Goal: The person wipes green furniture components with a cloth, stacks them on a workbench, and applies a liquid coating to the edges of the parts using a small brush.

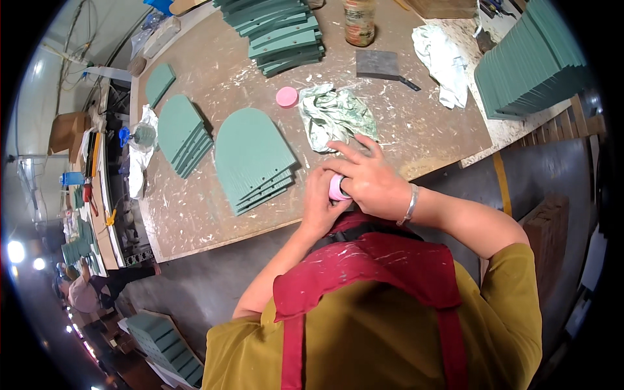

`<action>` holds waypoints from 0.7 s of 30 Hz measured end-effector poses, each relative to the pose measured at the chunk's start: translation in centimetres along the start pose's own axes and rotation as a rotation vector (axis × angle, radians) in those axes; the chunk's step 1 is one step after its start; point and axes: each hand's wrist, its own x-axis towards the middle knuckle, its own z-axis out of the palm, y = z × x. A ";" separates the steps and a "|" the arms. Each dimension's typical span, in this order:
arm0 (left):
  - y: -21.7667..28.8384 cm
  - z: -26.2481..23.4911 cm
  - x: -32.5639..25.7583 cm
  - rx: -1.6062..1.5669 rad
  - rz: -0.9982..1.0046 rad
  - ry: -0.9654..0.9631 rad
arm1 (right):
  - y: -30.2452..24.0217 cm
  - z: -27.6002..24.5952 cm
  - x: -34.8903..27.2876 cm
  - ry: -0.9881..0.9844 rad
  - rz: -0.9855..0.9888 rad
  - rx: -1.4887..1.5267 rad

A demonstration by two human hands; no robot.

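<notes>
In front of my apron, at the table's near edge, my left hand (318, 205) is closed around a small round pink tub (337, 187) with a dark inside. My right hand (374, 182) reaches over it from the right with several fingers spread. Its thumb side is against the tub; whether a fingertip is inside is hidden. A round pink lid (286, 97) lies farther up the table. Just beyond my right fingertips is a crumpled white cloth (335, 114) with green stains. Left of my hands, green round-topped boards (250, 149) lie fanned in a stack.
More green boards (182, 133) lie on the left, and a tall pile (279, 36) stands at the back. Beyond the cloth are a grey flat pad (377, 64), a jar (359, 23) and a white rag (442, 62). Many green boards (530, 62) stand at right. A person (84, 292) is far left.
</notes>
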 end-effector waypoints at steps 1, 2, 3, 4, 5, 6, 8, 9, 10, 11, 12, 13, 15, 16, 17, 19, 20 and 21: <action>0.0 0.0 0.0 0.006 -0.003 0.004 | 0.0 0.0 -0.1 -0.051 0.075 0.127; 0.0 0.2 0.1 -0.015 0.004 0.013 | 0.2 -0.3 -0.2 -0.050 0.068 0.131; 0.0 0.2 0.2 -0.035 0.010 0.023 | 0.6 -0.9 -0.1 -0.049 0.093 0.138; -0.1 0.3 0.3 -0.026 0.006 0.029 | 0.7 -1.4 0.0 -0.048 0.118 0.145; -0.2 0.3 0.3 -0.027 0.001 0.033 | 0.3 -1.5 0.1 -0.045 0.088 0.068; -0.2 0.5 0.3 -0.036 -0.005 0.034 | 0.1 -1.1 -0.1 -0.048 0.086 0.070; -0.1 0.6 0.1 -0.039 -0.035 0.016 | 0.0 -0.2 -0.6 -0.046 0.083 0.074; -0.1 0.6 0.2 -0.073 -0.027 0.017 | 0.3 -0.2 -0.6 -0.103 0.132 0.108; -0.1 0.6 0.2 -0.107 -0.017 0.016 | 0.5 -0.5 -0.6 -0.104 0.138 0.105; -0.2 0.6 0.2 -0.109 0.010 0.039 | 0.6 -1.2 -0.6 -0.093 0.203 0.190; -0.4 0.7 0.0 -0.113 0.011 0.038 | 0.6 -1.8 -0.5 -0.081 0.263 0.274; -0.6 0.8 -0.3 -0.173 -0.044 0.064 | 0.5 -2.4 -0.6 -0.057 0.245 0.250; -0.7 0.7 -0.6 -0.251 -0.117 0.087 | 0.1 -3.3 -0.8 -0.023 0.261 0.235; -0.6 0.7 -0.5 -0.254 -0.119 0.086 | 0.0 -3.6 -0.9 0.011 0.272 0.222; -0.5 0.7 -0.4 -0.248 -0.134 0.080 | 0.1 -3.7 -1.1 0.038 0.283 0.243; -0.5 0.4 -0.2 -0.188 -0.120 0.068 | 0.4 -4.0 -1.2 0.075 0.294 0.248; -0.5 0.4 -0.1 -0.185 -0.119 0.067 | 0.5 -4.1 -1.2 0.107 0.304 0.252; -0.4 0.4 -0.1 -0.180 -0.113 0.064 | 0.6 -4.3 -1.2 0.097 0.296 0.230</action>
